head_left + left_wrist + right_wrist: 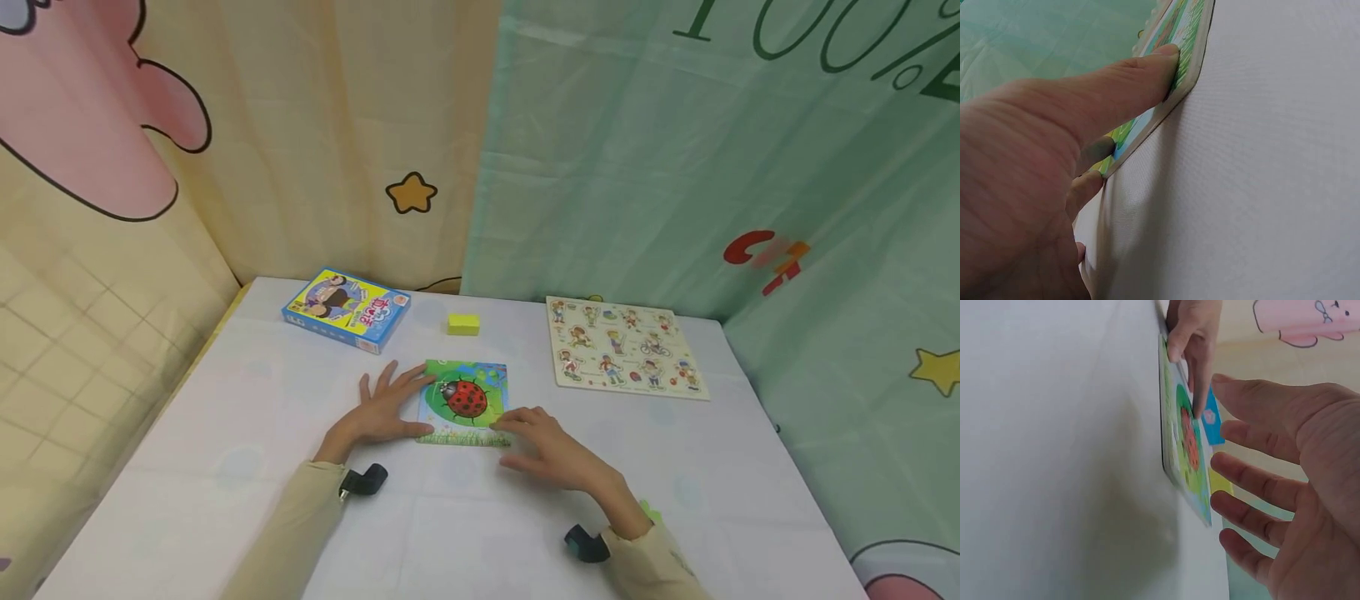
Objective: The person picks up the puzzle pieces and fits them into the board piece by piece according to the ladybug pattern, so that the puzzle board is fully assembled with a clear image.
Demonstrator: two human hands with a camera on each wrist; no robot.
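A square ladybug puzzle board (465,400) lies flat on the white table in the head view. My left hand (381,410) is at its left side, fingers spread, with the thumb and fingertips touching the board's edge and face. In the left wrist view the thumb (1154,69) presses on the printed grass near a rounded corner. My right hand (551,450) hovers by the board's lower right corner, its fingers loosely bent. Seen from the right wrist, the fingers (1260,481) are spread apart and nothing lies between them and the thumb.
Behind the board sits a small yellow block (463,324). A blue and yellow box (348,308) lies at the back left, and a wooden picture board (626,348) with several figures at the back right. A green piece (650,511) shows beside my right sleeve.
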